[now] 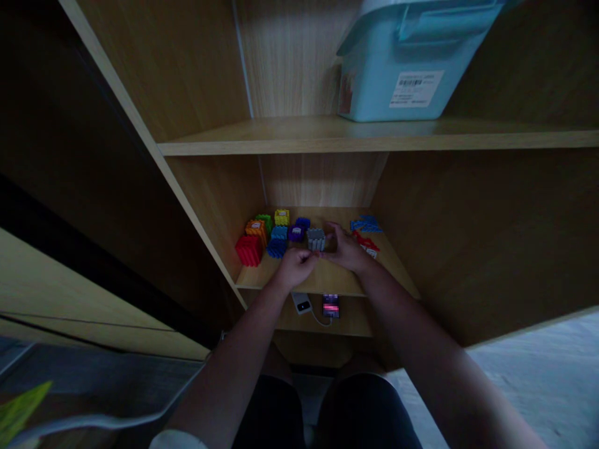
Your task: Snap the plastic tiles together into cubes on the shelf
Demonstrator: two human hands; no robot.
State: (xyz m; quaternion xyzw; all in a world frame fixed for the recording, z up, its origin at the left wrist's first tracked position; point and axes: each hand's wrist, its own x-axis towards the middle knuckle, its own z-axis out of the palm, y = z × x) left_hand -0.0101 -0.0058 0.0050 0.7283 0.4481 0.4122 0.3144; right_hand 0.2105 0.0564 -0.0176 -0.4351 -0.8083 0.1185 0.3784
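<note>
A grey cube with ridged, notched sides (316, 239) sits between my hands on the lower shelf. My left hand (297, 267) is closed, its fingertips pinched at the cube's near lower edge. Around the right side curves my right hand (346, 249), thumb and fingers against the cube. To the left stand similar cubes: a red one (249, 250), an orange one (257, 231), a yellow one (282, 217) and a purple one (296, 233), with blue and green ones among them. Flat red pieces (367, 241) lie just beyond my right hand.
Flat blue pieces (366, 224) lie at the back right of the shelf. Below, a white power bank (301, 303) is cabled to a lit phone (331, 305). A light blue plastic bin (397, 68) stands on the upper shelf (299, 134). Wooden cabinet walls enclose both sides.
</note>
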